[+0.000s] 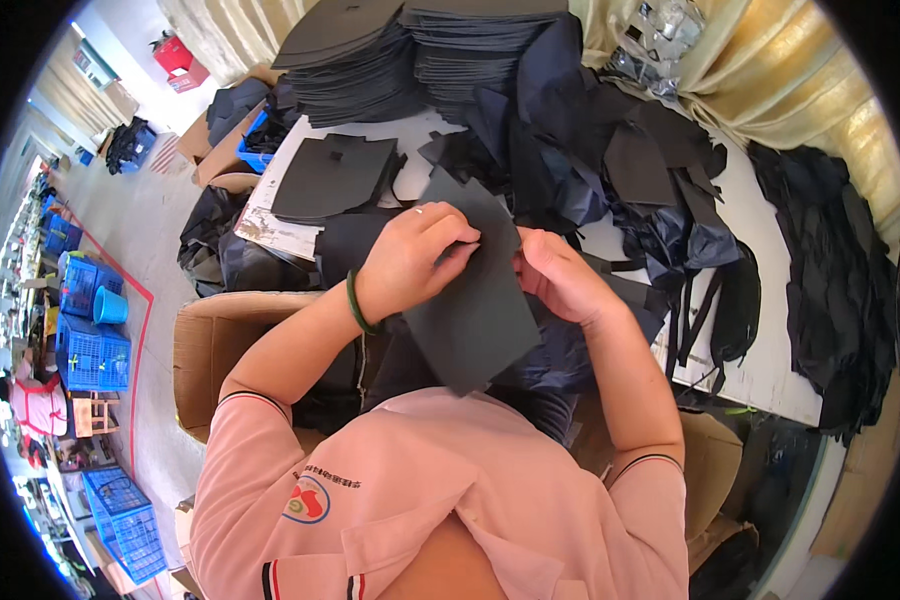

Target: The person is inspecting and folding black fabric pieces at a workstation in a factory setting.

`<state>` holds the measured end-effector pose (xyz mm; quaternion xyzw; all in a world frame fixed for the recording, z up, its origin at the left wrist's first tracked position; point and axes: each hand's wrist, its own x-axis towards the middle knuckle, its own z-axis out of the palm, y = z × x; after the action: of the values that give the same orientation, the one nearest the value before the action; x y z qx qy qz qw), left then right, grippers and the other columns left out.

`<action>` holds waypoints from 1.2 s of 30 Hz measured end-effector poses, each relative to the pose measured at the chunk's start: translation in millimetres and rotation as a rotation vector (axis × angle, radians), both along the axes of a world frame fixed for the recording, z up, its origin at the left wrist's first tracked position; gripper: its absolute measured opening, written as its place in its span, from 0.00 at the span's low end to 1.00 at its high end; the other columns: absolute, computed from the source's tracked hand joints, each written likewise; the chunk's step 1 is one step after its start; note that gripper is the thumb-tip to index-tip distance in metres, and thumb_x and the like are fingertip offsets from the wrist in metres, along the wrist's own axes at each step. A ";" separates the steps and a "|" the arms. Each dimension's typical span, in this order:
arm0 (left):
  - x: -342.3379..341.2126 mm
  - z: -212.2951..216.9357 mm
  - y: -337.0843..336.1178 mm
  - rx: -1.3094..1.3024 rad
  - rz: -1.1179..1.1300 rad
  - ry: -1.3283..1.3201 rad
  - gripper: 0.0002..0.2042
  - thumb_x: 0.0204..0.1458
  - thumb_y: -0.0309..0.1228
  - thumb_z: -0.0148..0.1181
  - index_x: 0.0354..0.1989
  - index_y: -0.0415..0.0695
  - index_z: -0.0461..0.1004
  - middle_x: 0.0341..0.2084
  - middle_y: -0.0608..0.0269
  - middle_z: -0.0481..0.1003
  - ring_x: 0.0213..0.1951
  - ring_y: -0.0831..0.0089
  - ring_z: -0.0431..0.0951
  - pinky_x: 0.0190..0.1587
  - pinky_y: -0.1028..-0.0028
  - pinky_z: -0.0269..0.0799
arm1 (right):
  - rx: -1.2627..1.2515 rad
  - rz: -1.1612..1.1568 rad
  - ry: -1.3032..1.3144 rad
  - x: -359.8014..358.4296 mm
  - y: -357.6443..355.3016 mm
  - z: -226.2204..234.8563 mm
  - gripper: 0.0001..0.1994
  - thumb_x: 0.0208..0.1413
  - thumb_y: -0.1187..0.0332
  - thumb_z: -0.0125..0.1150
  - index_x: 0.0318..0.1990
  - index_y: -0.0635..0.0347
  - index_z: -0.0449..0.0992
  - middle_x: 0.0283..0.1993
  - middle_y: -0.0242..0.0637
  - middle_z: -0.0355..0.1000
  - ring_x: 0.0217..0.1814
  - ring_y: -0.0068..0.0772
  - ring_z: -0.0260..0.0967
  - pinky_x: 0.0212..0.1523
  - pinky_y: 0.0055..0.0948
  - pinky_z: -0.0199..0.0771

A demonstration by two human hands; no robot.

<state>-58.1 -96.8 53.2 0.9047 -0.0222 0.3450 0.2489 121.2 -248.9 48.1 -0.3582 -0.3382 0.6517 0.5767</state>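
A black foam-like sheet with cut corners is held up in front of my body, tilted, over the near side of the table. My left hand, with a green bangle at the wrist, is closed in a pinch at the sheet's face near its upper middle. Whatever tiny thing may be between those fingertips cannot be made out. My right hand grips the sheet's right edge, thumb in front; some of its fingers are hidden behind the sheet. Beyond lies a low stack of similar black sheets.
Tall stacks of black sheets stand at the back of the white table. Black fabric and plastic are heaped at centre right, black pieces at far right. An open cardboard box is by my left arm; blue crates line the left.
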 end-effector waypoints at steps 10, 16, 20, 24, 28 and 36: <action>-27.8 24.4 17.4 -0.859 -0.018 0.068 0.04 0.57 0.20 0.62 0.38 0.41 0.74 0.31 0.68 0.75 0.28 0.81 0.75 0.33 0.80 0.73 | -0.167 -0.131 -0.599 46.0 -36.9 -9.6 0.16 0.58 0.77 0.61 0.54 0.64 0.74 0.39 0.31 0.76 0.40 0.20 0.73 0.44 0.24 0.73; -118.6 14.2 106.0 -1.015 0.276 -0.118 0.02 0.60 0.26 0.57 0.35 0.43 0.73 0.26 0.68 0.73 0.23 0.80 0.71 0.28 0.79 0.65 | -0.367 -0.167 -1.134 71.3 -67.5 -40.4 0.24 0.56 0.74 0.64 0.62 0.56 0.71 0.34 0.41 0.76 0.36 0.36 0.74 0.41 0.34 0.73; -176.5 -7.8 169.0 -1.053 0.544 -0.044 0.04 0.58 0.28 0.60 0.37 0.42 0.76 0.26 0.68 0.76 0.23 0.80 0.72 0.30 0.79 0.68 | -0.470 -0.192 -1.300 74.1 -85.6 -43.7 0.25 0.55 0.73 0.65 0.62 0.53 0.71 0.39 0.47 0.77 0.41 0.44 0.76 0.44 0.37 0.74; -151.1 -33.3 167.3 0.072 0.797 0.566 0.13 0.55 0.33 0.65 0.44 0.39 0.75 0.41 0.58 0.78 0.47 0.62 0.77 0.52 0.65 0.71 | -0.342 -0.268 -1.435 65.2 -89.6 -37.9 0.28 0.53 0.72 0.67 0.63 0.51 0.70 0.38 0.48 0.77 0.41 0.47 0.75 0.45 0.38 0.73; -41.0 -30.1 99.1 -0.357 0.098 0.390 0.19 0.55 0.33 0.68 0.54 0.40 0.75 0.49 0.56 0.77 0.51 0.66 0.77 0.54 0.70 0.71 | -0.302 -0.214 -1.519 55.2 -90.9 -15.3 0.32 0.51 0.68 0.69 0.65 0.51 0.67 0.46 0.52 0.77 0.50 0.55 0.75 0.50 0.46 0.73; 128.3 -13.4 -4.7 -0.458 -0.696 1.016 0.26 0.53 0.32 0.68 0.61 0.41 0.70 0.51 0.59 0.76 0.52 0.71 0.74 0.57 0.69 0.69 | -0.084 -0.295 -1.609 30.8 -95.7 16.1 0.37 0.46 0.70 0.72 0.66 0.49 0.64 0.49 0.45 0.77 0.48 0.50 0.76 0.46 0.42 0.76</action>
<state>70.2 -101.5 39.7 0.8191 -0.1193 -0.2297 0.5120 152.0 -344.6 64.3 -0.7784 -0.5732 0.1248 0.2234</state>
